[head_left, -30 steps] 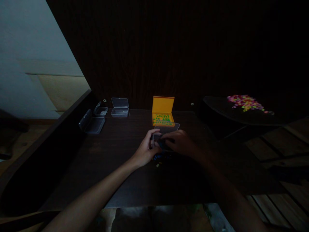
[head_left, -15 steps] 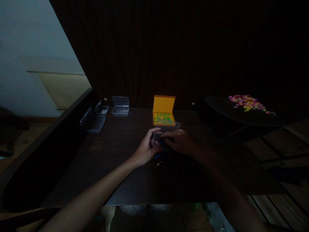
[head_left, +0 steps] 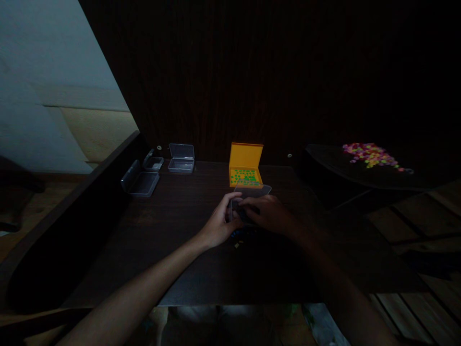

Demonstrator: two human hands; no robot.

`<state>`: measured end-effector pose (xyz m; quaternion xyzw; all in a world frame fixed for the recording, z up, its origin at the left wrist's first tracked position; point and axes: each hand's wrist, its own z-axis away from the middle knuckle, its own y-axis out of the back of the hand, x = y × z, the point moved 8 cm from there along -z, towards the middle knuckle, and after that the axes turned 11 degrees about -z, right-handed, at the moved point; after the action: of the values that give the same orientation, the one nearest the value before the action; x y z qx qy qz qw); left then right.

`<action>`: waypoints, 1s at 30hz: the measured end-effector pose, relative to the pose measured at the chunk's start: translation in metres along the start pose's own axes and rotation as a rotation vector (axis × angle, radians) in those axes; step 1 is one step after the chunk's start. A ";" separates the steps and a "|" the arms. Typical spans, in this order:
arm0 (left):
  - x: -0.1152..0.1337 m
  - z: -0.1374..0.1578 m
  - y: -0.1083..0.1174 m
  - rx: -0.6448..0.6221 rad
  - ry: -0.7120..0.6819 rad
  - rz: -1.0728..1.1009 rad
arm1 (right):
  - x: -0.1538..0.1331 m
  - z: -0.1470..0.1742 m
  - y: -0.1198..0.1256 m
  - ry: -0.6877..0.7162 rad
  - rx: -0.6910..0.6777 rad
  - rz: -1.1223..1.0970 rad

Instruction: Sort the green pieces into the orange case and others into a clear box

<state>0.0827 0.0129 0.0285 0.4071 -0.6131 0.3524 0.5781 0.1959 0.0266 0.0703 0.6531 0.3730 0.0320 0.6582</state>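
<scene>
My left hand (head_left: 224, 216) is closed around the left side of a clear plastic box (head_left: 255, 190), whose transparent lid stands raised at the far side. Over the box, my right hand (head_left: 264, 211) has its fingers bent down and together at the opening; whatever they hold is hidden in the dark. Below the hands lie small dark blue pieces (head_left: 239, 234) and a pale little piece (head_left: 236, 245) on the dark wooden table. Just beyond the box stands an open yellow box (head_left: 246, 158) with small green pieces (head_left: 247, 177) in its base.
Three open clear plastic boxes stand at the back left: one wide box (head_left: 142, 185), a small box (head_left: 154, 163) and another box (head_left: 181, 161). A raised side panel (head_left: 72, 206) edges the table's left. Colourful small pieces (head_left: 372, 154) lie heaped on a dark surface at right.
The view has shifted very slightly. My right fingers have moved a little within the clear box, while my left hand keeps its hold.
</scene>
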 end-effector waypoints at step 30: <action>0.001 0.000 -0.001 -0.009 0.008 -0.009 | -0.008 -0.002 -0.006 -0.025 -0.084 -0.051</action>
<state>0.0839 0.0125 0.0292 0.4060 -0.6104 0.3486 0.5840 0.1871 0.0230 0.0688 0.6156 0.3795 0.0226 0.6903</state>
